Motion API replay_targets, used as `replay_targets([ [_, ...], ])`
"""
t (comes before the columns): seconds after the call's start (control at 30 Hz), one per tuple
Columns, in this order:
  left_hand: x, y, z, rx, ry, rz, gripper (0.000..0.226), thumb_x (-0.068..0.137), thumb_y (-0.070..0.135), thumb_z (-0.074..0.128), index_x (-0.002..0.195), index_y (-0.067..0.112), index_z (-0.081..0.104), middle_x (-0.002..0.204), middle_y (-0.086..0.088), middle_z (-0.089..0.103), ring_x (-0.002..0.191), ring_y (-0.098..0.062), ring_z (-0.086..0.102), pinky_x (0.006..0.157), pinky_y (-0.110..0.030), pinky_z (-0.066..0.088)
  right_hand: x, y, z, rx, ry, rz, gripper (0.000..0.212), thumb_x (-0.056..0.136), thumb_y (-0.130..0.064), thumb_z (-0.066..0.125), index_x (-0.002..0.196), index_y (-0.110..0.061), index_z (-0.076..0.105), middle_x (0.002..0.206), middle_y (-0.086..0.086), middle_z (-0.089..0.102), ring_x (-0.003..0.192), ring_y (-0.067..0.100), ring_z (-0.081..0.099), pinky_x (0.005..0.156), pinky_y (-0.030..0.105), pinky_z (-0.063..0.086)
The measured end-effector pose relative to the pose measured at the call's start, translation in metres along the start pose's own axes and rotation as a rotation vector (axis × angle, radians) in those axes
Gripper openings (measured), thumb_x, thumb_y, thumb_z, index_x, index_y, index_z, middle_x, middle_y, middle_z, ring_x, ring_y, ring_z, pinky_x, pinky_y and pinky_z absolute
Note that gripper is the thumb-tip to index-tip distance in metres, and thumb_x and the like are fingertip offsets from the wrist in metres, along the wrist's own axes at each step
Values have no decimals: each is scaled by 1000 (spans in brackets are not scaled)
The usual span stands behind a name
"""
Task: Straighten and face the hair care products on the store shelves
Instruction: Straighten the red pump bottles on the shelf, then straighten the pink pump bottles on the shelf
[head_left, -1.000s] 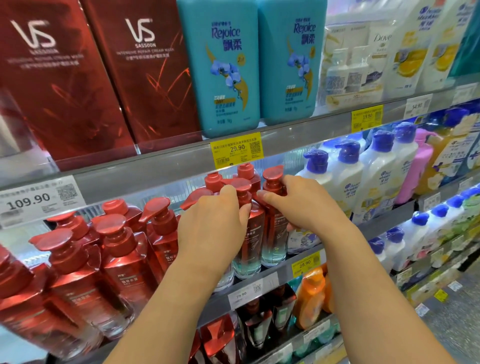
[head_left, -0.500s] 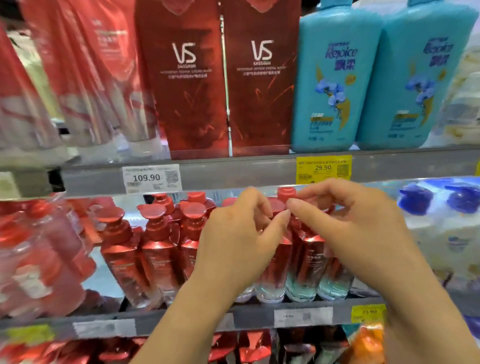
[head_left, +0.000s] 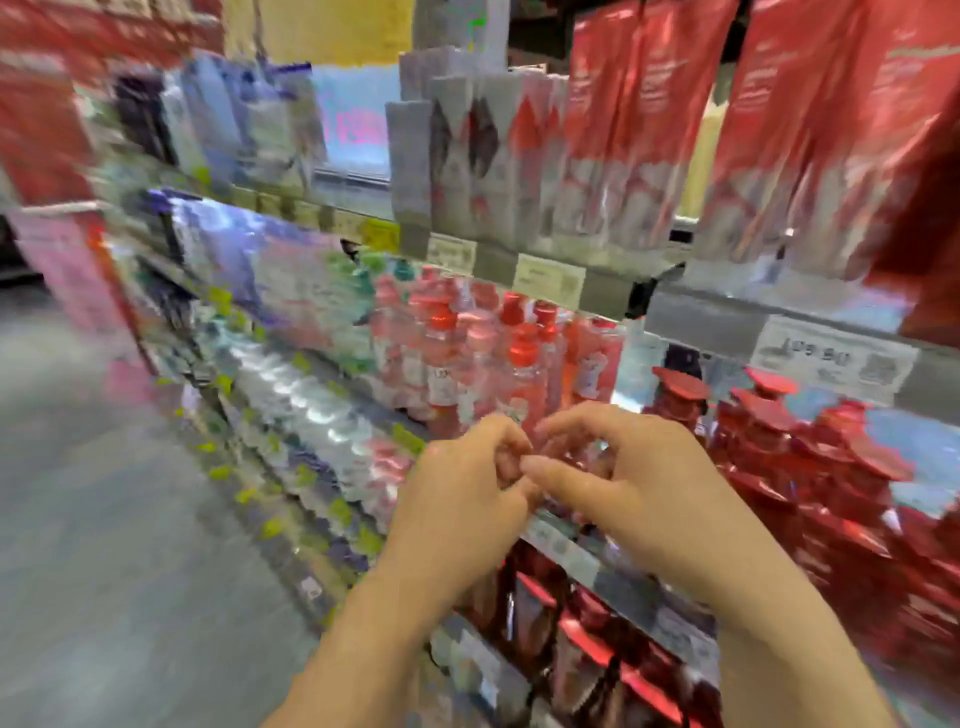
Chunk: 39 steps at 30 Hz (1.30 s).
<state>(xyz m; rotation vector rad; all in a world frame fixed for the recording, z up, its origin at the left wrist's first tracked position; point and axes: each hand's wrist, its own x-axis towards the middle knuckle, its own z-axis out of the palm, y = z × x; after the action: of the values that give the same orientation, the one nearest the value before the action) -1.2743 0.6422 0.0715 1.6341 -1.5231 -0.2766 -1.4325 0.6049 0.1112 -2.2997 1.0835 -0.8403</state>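
Pump bottles (head_left: 769, 447), rigid and top-heavy, right of both grips: left hand (head_left: 462, 499) and right hand (head_left: 623, 483) curled together; contents unclear; take bodies.

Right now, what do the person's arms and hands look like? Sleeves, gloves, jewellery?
Both forearms are bare as far as the frame shows, with no sleeve in view. The left hand and right hand wear no gloves. No ring, watch or wristband shows, though motion blur could hide something small. No markings are visible.
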Motion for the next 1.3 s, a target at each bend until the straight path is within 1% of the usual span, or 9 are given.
replay_targets([
  [0.13, -2, -43, -52, 17, 36, -111, 23, 77, 10, 60, 80, 32, 54, 63, 8, 60, 56, -5, 52, 53, -29, 42, 36, -37, 52, -6, -125, -62, 27, 81, -57, 67, 99, -38, 70, 96, -20, 69, 75, -14, 56, 71, 14, 42],
  [0.23, 0, -72, -82, 6, 28, -154, 16, 78, 18, 60, 80, 33, 55, 64, 8, 64, 51, -5, 50, 51, -28, 41, 59, -57, 82, -22, -142, -38, 37, 76, -66, 59, 103, -43, 67, 98, -23, 66, 89, -10, 58, 76, 17, 45],
  [0.33, 8, -99, -104, -21, 12, -152, 6, 82, 30, 63, 81, 33, 58, 69, 11, 68, 52, -3, 56, 53, -27, 44, 77, -68, 106, -42, -152, 35, 31, 84, -57, 64, 110, -39, 66, 99, -23, 65, 93, -5, 60, 82, 22, 50],
  [0.43, 25, -121, -117, -35, 20, -125, 16, 81, 48, 66, 80, 34, 59, 70, 14, 68, 61, -2, 63, 60, -32, 53, 92, -71, 121, -68, -109, 109, 32, 85, -56, 67, 110, -35, 68, 99, -19, 67, 90, -3, 62, 77, 20, 49],
  [0.67, 68, -151, -120, -25, -107, 14, 17, 83, 43, 71, 78, 34, 59, 75, 17, 65, 73, 3, 61, 68, -26, 52, 102, -58, 133, -29, 133, 390, 21, 85, -49, 72, 98, -33, 71, 93, -11, 72, 81, 10, 69, 84, 41, 58],
  [0.87, 110, -168, -113, 17, -225, 65, 15, 86, 43, 69, 92, 33, 60, 93, 16, 64, 91, -5, 60, 79, -29, 51, 96, -40, 135, 27, 357, 589, 15, 86, -44, 73, 93, -32, 72, 93, -9, 73, 85, 13, 70, 82, 43, 59],
  [1.0, 147, -169, -101, 54, -314, 90, 38, 86, 49, 67, 119, 29, 64, 110, 8, 68, 96, -8, 59, 85, -29, 49, 103, -24, 124, 4, 481, 655, 15, 86, -43, 73, 95, -31, 72, 95, -9, 72, 89, 10, 67, 75, 30, 53],
  [1.2, 194, -163, -81, 68, -306, 154, 70, 88, 46, 65, 148, 22, 40, 141, 3, 52, 88, -5, 59, 85, -27, 44, 136, -6, 101, -34, 636, 700, 20, 85, -42, 75, 97, -27, 67, 91, -11, 68, 86, 7, 64, 65, 23, 44],
  [1.3, 214, -165, -69, 22, -291, 148, 81, 85, 50, 66, 152, 25, 29, 149, 4, 46, 114, -16, 61, 100, -41, 48, 148, -11, 97, -82, 780, 626, 19, 82, -40, 77, 81, -26, 64, 77, -11, 65, 76, 8, 62, 59, 24, 42],
])
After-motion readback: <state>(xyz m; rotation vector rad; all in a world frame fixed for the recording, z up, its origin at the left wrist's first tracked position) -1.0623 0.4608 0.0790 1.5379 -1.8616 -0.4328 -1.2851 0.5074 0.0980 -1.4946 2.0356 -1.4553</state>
